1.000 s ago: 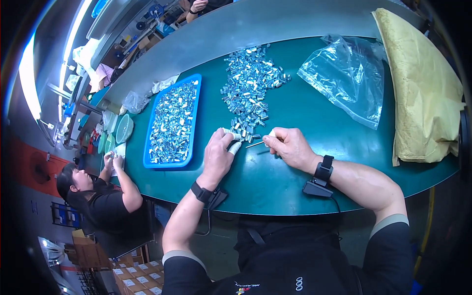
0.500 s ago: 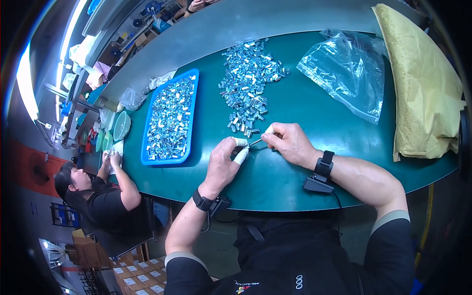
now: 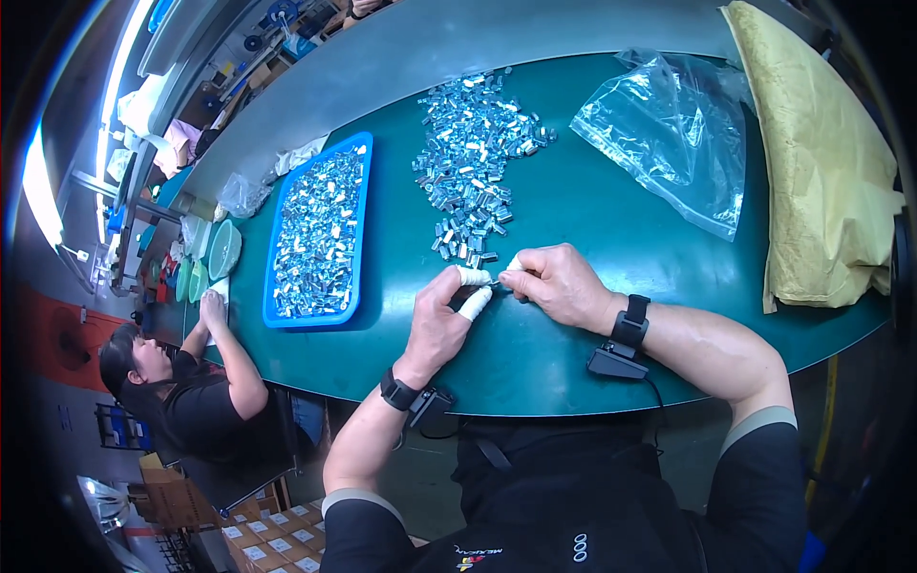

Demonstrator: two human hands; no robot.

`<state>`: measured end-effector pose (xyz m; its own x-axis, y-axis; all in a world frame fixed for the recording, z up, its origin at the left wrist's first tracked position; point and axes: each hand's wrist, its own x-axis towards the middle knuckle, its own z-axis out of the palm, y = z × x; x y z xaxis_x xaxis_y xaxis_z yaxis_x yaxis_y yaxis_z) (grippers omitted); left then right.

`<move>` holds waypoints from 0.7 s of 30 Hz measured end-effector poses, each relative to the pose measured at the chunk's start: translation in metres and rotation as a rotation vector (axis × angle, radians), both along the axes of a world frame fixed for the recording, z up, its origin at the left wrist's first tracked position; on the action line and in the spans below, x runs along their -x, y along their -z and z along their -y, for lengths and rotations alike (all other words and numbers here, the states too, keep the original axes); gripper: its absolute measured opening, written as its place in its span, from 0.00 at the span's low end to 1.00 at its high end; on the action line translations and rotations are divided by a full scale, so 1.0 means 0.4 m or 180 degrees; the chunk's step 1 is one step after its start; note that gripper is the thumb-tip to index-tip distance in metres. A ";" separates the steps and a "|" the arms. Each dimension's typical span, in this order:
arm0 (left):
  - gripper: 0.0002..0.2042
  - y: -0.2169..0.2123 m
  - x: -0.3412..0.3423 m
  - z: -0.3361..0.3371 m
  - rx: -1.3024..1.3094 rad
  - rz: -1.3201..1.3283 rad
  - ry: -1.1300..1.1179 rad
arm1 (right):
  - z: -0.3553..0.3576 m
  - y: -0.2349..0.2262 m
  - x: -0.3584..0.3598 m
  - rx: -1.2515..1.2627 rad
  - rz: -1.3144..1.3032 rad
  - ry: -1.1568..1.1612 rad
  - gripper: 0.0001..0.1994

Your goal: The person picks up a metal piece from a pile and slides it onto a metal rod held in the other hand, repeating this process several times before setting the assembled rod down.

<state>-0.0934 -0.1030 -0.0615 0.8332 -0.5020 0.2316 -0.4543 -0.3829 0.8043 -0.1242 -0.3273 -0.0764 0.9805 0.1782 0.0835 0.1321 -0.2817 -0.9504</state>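
Observation:
White wraps cover the thumb and a finger of my left hand (image 3: 435, 315), whose tips close around something small that they hide. My right hand (image 3: 564, 286) pinches a thin metal rod (image 3: 496, 284), with only a short dark bit showing between the two hands. Both hands meet over the green tabletop (image 3: 544, 358), just below the near end of a loose pile of small silvery metal pieces (image 3: 468, 181). To the left, a blue tray (image 3: 310, 323) is filled with similar metal pieces.
A clear plastic bag (image 3: 669, 143) lies flat at the back right, beside a large yellow sack (image 3: 826, 181). At the far left a co-worker (image 3: 205, 392) sits near green bowls (image 3: 225, 250). Cardboard boxes (image 3: 272, 540) stand below the table's left end.
My hands have drawn closer together, and less of the rod shows between them. The view has shifted slightly, and the co-worker's hands have moved a little.

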 end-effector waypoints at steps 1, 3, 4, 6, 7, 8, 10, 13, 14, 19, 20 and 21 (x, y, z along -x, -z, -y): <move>0.09 0.004 -0.001 -0.002 0.0074 -0.0098 -0.0015 | -0.004 0.005 0.000 -0.0099 0.0090 0.0071 0.14; 0.09 0.008 -0.004 -0.003 0.0156 -0.0211 -0.0034 | -0.011 0.012 -0.005 -0.0292 0.0263 0.0206 0.17; 0.09 0.010 -0.003 -0.004 0.0130 -0.0271 -0.0012 | -0.012 0.015 -0.006 -0.0284 0.0253 0.0205 0.17; 0.10 0.010 -0.002 -0.005 0.0080 -0.0385 0.0032 | -0.010 0.017 -0.005 -0.0302 0.0293 0.0232 0.17; 0.10 0.010 0.001 -0.005 0.0089 -0.0400 0.0027 | -0.011 0.014 -0.003 -0.0310 0.0306 0.0243 0.17; 0.10 0.010 0.002 -0.005 0.0080 -0.0397 0.0010 | -0.011 0.010 -0.002 -0.0301 0.0292 0.0238 0.17; 0.10 0.011 0.003 -0.006 0.0060 -0.0393 -0.0027 | -0.008 -0.001 0.003 -0.0223 0.0243 0.0155 0.17; 0.09 0.015 0.004 -0.011 0.0076 -0.0376 -0.0003 | -0.004 -0.008 0.003 -0.0011 0.0277 0.0070 0.17; 0.09 0.015 0.003 -0.012 0.0080 -0.0360 0.0012 | -0.002 -0.008 0.003 0.0157 0.0353 0.0032 0.16; 0.09 0.013 -0.002 -0.006 0.0001 -0.0202 -0.0060 | -0.013 -0.008 -0.004 0.0636 0.0584 0.0096 0.17; 0.09 0.019 -0.002 -0.003 0.0090 -0.0149 -0.0059 | -0.014 -0.007 -0.003 0.0638 0.0596 0.0084 0.17; 0.08 0.024 -0.001 -0.001 0.0178 -0.0089 -0.0056 | -0.015 -0.003 -0.003 0.0663 0.0543 0.0074 0.18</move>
<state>-0.0929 -0.1026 -0.0713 0.8484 -0.4742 0.2353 -0.4249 -0.3448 0.8370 -0.1231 -0.3212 -0.0752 0.9593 0.1865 0.2119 0.2768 -0.4735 -0.8362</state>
